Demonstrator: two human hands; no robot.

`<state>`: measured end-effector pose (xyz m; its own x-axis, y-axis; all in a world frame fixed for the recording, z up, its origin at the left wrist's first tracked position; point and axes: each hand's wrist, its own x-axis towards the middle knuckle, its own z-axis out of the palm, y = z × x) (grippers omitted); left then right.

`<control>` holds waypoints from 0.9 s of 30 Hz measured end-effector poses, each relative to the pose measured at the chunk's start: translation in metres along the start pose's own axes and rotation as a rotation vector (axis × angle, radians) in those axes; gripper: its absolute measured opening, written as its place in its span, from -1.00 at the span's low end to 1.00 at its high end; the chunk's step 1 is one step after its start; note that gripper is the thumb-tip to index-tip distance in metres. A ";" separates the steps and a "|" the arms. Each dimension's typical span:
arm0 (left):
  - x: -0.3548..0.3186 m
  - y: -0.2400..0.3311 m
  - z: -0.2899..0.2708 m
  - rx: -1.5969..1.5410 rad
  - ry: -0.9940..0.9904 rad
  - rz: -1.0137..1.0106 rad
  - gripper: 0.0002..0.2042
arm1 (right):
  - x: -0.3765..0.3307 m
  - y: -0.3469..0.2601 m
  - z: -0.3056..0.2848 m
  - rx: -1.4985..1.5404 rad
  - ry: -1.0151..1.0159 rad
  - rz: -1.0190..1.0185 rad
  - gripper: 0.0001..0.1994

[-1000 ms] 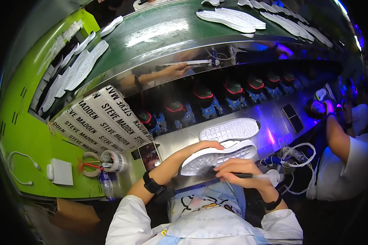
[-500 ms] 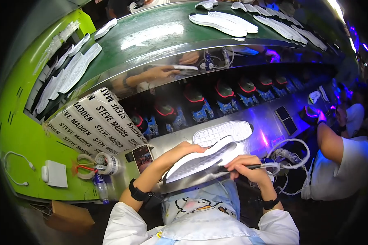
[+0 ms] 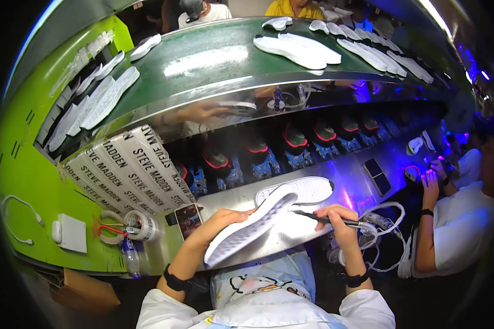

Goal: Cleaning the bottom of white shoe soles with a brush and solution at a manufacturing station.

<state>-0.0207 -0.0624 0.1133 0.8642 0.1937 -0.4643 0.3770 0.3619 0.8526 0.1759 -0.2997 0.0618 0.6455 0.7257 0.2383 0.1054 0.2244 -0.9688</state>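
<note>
While the left hand grips a white sole, the right holds a tool.

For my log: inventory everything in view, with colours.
Held sole: one, white, front centre
Second sole: one, white, on the metal bench
Slim tool: one, black, right centre
Belt soles: over ten, white, on the green belt
Rounded forms: about seven, dark and red, below the belt
Carton: one, white with black print, left
Tape rolls: two, whitish, beside carton
Bottle: one, clear and blue, near the rolls
Small block: one, white, far left
Cords: 2+, white, left and right
Phone: one, dark, bench's left
Two-panel device: one, black, bench's right
Co-workers: at least three, white or yellow tops, right and top
Wristbands: two, black, both wrists
Left hand: one, bare, on held sole
Right hand: one, bare, on slim tool
</note>
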 end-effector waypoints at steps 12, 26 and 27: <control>0.030 0.144 -0.040 -0.828 -0.083 0.816 -0.60 | -0.002 -0.059 0.078 0.380 0.173 -0.258 -0.66; 0.198 0.260 0.043 1.500 0.669 0.773 -0.52 | -0.037 -0.025 0.051 -0.102 0.149 0.109 -0.70; 0.210 0.261 0.039 1.366 0.843 0.769 -0.54 | -0.038 -0.026 0.049 -0.105 0.154 0.102 -0.70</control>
<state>0.2715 0.0372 0.2474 0.7394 0.4665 0.4854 0.3704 -0.8840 0.2853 0.1122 -0.3012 0.0810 0.7640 0.6313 0.1329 0.1062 0.0801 -0.9911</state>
